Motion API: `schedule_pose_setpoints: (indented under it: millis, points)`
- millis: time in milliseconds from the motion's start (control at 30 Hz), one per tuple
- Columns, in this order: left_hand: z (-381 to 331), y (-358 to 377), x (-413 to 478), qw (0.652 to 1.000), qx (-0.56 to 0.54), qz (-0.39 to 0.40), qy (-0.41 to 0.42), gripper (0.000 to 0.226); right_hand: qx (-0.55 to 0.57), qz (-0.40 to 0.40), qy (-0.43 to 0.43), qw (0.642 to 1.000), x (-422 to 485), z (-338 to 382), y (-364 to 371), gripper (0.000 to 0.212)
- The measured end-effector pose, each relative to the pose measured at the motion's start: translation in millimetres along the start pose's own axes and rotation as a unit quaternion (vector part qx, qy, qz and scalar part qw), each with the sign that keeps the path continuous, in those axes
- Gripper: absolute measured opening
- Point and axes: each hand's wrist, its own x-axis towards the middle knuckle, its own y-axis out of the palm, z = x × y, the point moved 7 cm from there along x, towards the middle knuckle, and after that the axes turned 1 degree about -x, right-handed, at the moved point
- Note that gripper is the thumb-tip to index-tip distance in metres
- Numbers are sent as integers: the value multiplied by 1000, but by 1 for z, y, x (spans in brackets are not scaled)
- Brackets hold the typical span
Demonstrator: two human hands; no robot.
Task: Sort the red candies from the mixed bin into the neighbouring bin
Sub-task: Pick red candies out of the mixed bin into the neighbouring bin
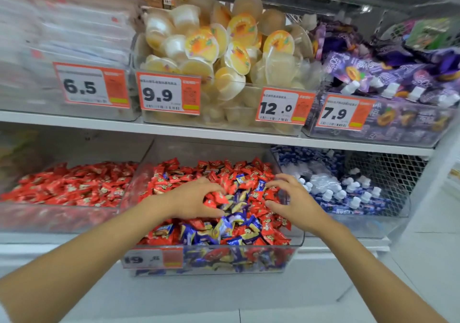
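The mixed bin (296, 246) is a clear plastic box on the lower shelf, pulled forward and filled with red candies (219, 170) and blue-and-yellow candies (234, 225). Both my hands are inside it. My left hand (196, 199) is curled around several red candies (219, 197), its fingertips pinching them. My right hand (295, 198) hovers over the pile at the bin's right side with fingers spread and curved, and nothing visibly in it. To the left stands the neighbouring bin (57, 216), holding only red candies (74, 185).
Right of the mixed bin is a bin of blue pouches with white caps (348, 193). The upper shelf carries bins of jelly cups (224, 48) and purple pouches (388, 73), with orange price tags (169, 94) on their fronts. A white shelf edge (174, 129) overhangs the lower bins.
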Motion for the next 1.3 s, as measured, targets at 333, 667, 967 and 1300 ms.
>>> schedule_pose_setpoints:
  millis: [333, 667, 967, 1300]
  points:
    - [32, -52, -59, 979, -38, -197, -28, 29, 6, -6, -130, 992, 20, 97, 28, 36]
    - [35, -49, -64, 987, -59, -146, -33, 45, 18, 109, -137, 984, 31, 98, 69, 30]
    - [23, -35, -60, 989, -76, -124, -11, 22, 83, 36, -52, 995, 32, 62, 28, 30]
    - [18, -7, -52, 997, 68, -28, -11, 38, -78, 161, -159, 971, 14, 86, 74, 42]
